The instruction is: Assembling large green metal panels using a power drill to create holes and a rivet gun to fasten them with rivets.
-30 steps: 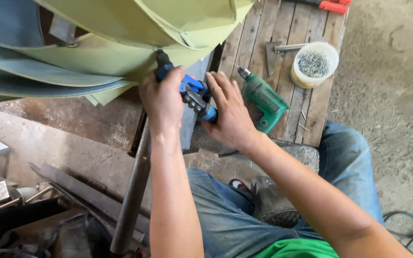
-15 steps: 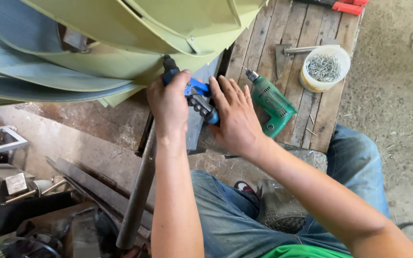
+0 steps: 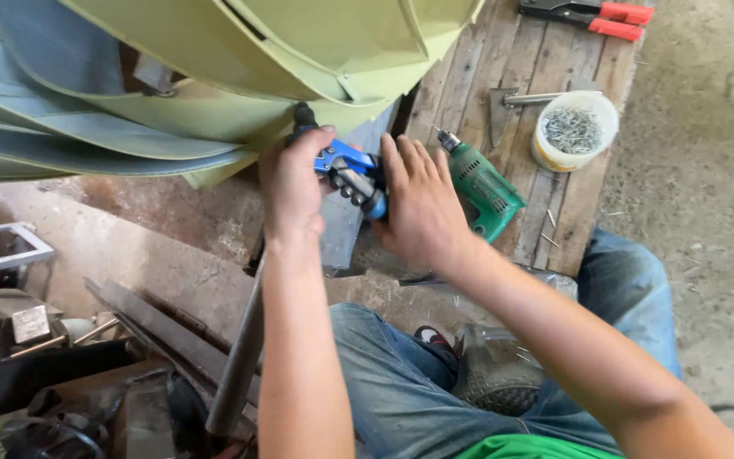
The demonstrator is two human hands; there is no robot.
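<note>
A blue hand riveter (image 3: 348, 170) with black grips is held between both hands, its nose against the edge of curved pale green metal sheets (image 3: 239, 76). My left hand (image 3: 292, 183) grips the handle on the left side. My right hand (image 3: 418, 204) presses on the other handle from the right, fingers spread over it. Both hands sit just below the lower edge of the sheets.
A green power drill (image 3: 479, 187) lies on a wooden pallet (image 3: 486, 76) beside my right hand. A white tub of rivets (image 3: 575, 129), a hatchet (image 3: 520, 102) and red-handled cutters (image 3: 596, 13) are further back. Dark metal bars (image 3: 172, 331) and scrap parts lie at lower left.
The view has shifted a little; both hands stay on the riveter at the sheet edge, with the right hand pressing slightly closer in.
</note>
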